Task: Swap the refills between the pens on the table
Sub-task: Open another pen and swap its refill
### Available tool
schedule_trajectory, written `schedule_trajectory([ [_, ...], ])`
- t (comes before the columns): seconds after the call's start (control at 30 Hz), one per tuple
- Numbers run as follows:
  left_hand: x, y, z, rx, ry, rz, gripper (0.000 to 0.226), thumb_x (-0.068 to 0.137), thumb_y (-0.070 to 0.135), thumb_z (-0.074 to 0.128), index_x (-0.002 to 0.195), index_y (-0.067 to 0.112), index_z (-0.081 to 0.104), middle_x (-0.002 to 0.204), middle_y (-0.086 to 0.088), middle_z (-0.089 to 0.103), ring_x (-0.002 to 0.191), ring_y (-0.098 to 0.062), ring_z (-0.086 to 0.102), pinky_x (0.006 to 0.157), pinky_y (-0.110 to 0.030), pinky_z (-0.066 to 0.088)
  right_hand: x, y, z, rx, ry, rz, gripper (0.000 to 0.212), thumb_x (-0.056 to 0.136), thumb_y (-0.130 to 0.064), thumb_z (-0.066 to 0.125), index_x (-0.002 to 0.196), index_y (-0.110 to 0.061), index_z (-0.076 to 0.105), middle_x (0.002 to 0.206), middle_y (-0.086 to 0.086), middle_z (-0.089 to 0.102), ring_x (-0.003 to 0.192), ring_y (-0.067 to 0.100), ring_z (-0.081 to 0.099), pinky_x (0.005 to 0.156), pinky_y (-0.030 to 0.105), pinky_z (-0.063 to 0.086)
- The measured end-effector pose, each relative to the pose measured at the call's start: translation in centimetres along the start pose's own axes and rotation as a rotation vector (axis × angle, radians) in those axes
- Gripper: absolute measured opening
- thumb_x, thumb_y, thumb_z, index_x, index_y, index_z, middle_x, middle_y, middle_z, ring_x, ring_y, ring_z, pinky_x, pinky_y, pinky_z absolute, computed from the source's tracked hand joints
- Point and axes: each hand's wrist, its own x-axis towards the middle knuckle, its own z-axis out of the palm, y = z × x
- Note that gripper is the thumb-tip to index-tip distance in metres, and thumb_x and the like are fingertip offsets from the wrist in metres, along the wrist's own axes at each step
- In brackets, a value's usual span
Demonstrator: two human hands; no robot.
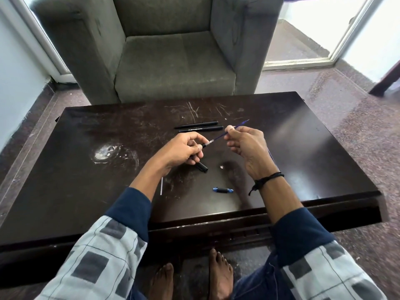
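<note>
One head cam, wide-angle, faces fwd & down, close over table (303, 148), w/ armchair (173, 68) just beyond it.

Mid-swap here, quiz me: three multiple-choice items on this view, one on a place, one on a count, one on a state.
1. Where on the table do the black pens lie?
A. beyond the left hand and right hand
B. at its near edge
C. at its left corner
2. How many are they?
A. one
B. two
C. four
3. The blue refill is:
A. lying flat
B. pinched by the right hand, one end at the barrel in the left hand
C. snapped in two
Answers: 1 A, they lie past both hands; 2 B, two lie side by side; 3 B, the right hand holds it above the table.
</note>
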Motion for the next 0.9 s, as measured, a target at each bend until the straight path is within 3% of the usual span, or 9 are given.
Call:
schedule_trajectory([
  [0.17,0.2,-0.2,-1.0,-0.041,0.114,-0.003,0.024,0.104,0.004,0.049,0.111,0.014,0.069,0.08,-0.007,0.066,0.066,-0.012,0.061,0.061,-0.024,0.053,0.1,-0.4,0.0,-0.015,0.095,-0.096,0.024,0.097,-0.027,0.066,0.088,-0.005,0.066,0.072,0.009,0.069,0.061,0.018,0.063,0.059,0.029,0.053],
  [0.4,0.2,-0.4,-1.3,-0.013,0.148,0.021,0.029,0.103,0.004,0.045,0.111,0.017,0.07,0.079,-0.006,0.064,0.059,-0.009,0.056,0.054,-0.02,0.047,-0.7,-1.0,0.1,-0.077,0.034,-0.057,0.019,0.095,-0.023,0.067,0.086,-0.007,0.065,0.072,0.011,0.075,0.055,0.015,0.063,0.052,0.021,0.049],
  [0.63,0.0,-0.1,-1.7,-0.071,0.147,0.001,0.024,0.103,0.003,0.049,0.115,0.011,0.068,0.083,-0.01,0.063,0.066,-0.014,0.061,0.059,-0.024,0.054,-1.1,-0.6,0.7,-0.197,-0.048,-0.035,0.025,0.093,-0.023,0.072,0.091,0.002,0.071,0.066,0.008,0.07,0.049,0.011,0.06,0.05,0.02,0.045],
  [0.9,-0.1,-0.2,-2.7,-0.118,0.18,-0.013,0.021,0.103,0.005,0.051,0.111,0.014,0.069,0.083,-0.009,0.065,0.07,-0.016,0.063,0.063,-0.027,0.058,-1.0,-0.3,0.7,-0.251,-0.054,-0.022,0.019,0.092,-0.023,0.072,0.085,-0.006,0.07,0.066,0.008,0.07,0.05,0.011,0.058,0.05,0.021,0.044],
])
